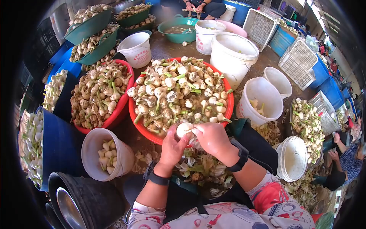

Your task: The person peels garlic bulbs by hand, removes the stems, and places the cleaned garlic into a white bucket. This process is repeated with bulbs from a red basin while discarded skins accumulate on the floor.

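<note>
A whitish garlic bulb [184, 129] is held between both hands, over the near rim of a red basin [231, 100] heaped with garlic bulbs in some water. My left hand [173, 147] has its fingers closed round the bulb from the left and below. My right hand [213, 139] pinches at the bulb's right side with thumb and forefinger. Below the hands lies a pile of loose peelings and stalks [204, 166]. A white bucket [126, 156] with several peeled bulbs stands at the left, and another white bucket [248, 100] with a few pieces at the right.
A second red basin [130, 82] of garlic stands left, beside a blue barrel [57, 149] and black tubs [95, 198]. Green basins [91, 28] are stacked behind. White buckets [232, 57], crates [299, 63] and a garlic heap [307, 129] are right. People sit ahead and at right.
</note>
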`<action>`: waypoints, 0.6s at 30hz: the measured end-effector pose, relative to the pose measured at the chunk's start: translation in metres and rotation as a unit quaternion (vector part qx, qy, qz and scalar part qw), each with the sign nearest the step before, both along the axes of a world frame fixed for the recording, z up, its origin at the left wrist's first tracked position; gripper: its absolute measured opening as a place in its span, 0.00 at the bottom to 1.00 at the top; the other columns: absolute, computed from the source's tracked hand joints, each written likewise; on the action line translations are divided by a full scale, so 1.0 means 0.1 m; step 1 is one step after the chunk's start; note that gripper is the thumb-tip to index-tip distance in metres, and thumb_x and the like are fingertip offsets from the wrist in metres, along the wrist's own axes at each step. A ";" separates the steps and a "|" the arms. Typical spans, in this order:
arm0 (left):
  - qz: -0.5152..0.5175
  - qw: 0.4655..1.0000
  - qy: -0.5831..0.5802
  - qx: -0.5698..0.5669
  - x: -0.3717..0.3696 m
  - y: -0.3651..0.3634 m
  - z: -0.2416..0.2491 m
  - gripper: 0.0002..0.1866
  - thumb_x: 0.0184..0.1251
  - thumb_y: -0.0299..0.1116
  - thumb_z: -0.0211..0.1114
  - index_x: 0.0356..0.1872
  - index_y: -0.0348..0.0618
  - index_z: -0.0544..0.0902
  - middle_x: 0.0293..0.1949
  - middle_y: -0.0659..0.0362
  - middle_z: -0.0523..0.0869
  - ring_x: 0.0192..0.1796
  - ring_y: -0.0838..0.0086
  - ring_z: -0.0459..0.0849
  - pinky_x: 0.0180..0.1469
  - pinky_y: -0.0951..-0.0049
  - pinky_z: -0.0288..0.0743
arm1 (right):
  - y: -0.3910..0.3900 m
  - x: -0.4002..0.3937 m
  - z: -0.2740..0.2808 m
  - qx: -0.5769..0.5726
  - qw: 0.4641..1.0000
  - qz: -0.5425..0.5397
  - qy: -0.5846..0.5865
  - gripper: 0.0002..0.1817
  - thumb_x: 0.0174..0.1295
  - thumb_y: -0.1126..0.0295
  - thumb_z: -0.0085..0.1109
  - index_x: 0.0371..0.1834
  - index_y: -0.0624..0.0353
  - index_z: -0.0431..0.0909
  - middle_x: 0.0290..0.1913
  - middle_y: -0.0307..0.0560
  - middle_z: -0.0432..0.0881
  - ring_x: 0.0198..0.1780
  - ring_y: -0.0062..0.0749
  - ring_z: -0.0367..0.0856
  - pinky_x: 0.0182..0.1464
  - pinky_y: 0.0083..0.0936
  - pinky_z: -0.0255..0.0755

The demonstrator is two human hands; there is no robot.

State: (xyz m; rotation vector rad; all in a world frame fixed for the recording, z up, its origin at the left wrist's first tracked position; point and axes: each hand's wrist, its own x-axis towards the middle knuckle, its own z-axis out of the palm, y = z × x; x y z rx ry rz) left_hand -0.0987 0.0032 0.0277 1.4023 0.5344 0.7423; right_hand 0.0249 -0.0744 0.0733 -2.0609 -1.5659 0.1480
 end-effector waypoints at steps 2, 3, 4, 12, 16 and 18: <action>-0.007 0.999 0.003 0.038 0.00 0.04 -0.05 0.17 0.58 0.27 0.58 0.47 0.33 0.69 0.37 0.57 0.78 0.39 0.76 0.76 0.41 0.79 0.70 | 0.02 0.00 0.00 -0.020 0.999 -0.005 -0.035 0.09 0.51 0.68 0.51 0.30 0.60 0.78 0.25 0.53 0.77 0.28 0.46 0.76 0.31 0.34 0.70; -0.008 0.999 0.005 0.039 0.00 0.06 -0.07 0.17 0.58 0.27 0.58 0.47 0.33 0.69 0.37 0.57 0.78 0.39 0.76 0.76 0.41 0.79 0.70 | 0.02 0.00 0.02 -0.019 0.999 -0.018 -0.031 0.09 0.50 0.68 0.51 0.28 0.61 0.78 0.23 0.54 0.77 0.26 0.46 0.76 0.30 0.34 0.70; -0.023 0.999 -0.007 0.031 -0.01 0.08 -0.09 0.17 0.57 0.28 0.58 0.47 0.34 0.69 0.36 0.57 0.79 0.37 0.76 0.77 0.39 0.79 0.71 | 0.04 0.01 0.03 -0.019 0.999 -0.031 -0.027 0.09 0.50 0.68 0.51 0.25 0.62 0.77 0.21 0.54 0.76 0.25 0.46 0.76 0.29 0.34 0.70; -0.137 0.926 -0.175 -0.305 -0.15 0.34 -0.01 0.30 0.57 0.60 0.48 0.47 0.41 0.70 0.22 0.56 0.77 0.21 0.72 0.72 0.21 0.78 0.64 | 0.22 0.74 -0.67 -0.229 0.970 0.050 -0.063 0.10 0.50 0.66 0.50 0.23 0.61 0.77 0.23 0.55 0.76 0.27 0.49 0.75 0.30 0.36 0.69; -0.148 0.932 -0.132 -0.304 -0.07 0.35 -0.13 0.32 0.57 0.63 0.45 0.47 0.42 0.70 0.21 0.57 0.76 0.20 0.75 0.71 0.20 0.80 0.62 | 0.29 0.41 -0.27 0.055 0.981 0.105 0.153 0.10 0.54 0.66 0.49 0.29 0.60 0.77 0.24 0.56 0.76 0.29 0.49 0.75 0.31 0.36 0.68; -0.131 0.924 -0.117 -0.339 -0.04 0.30 -0.06 0.31 0.56 0.62 0.49 0.46 0.42 0.70 0.24 0.57 0.77 0.21 0.76 0.72 0.20 0.81 0.63 | 0.26 0.37 -0.11 0.015 0.955 0.220 0.198 0.09 0.55 0.67 0.49 0.30 0.60 0.77 0.23 0.55 0.76 0.29 0.48 0.75 0.30 0.35 0.67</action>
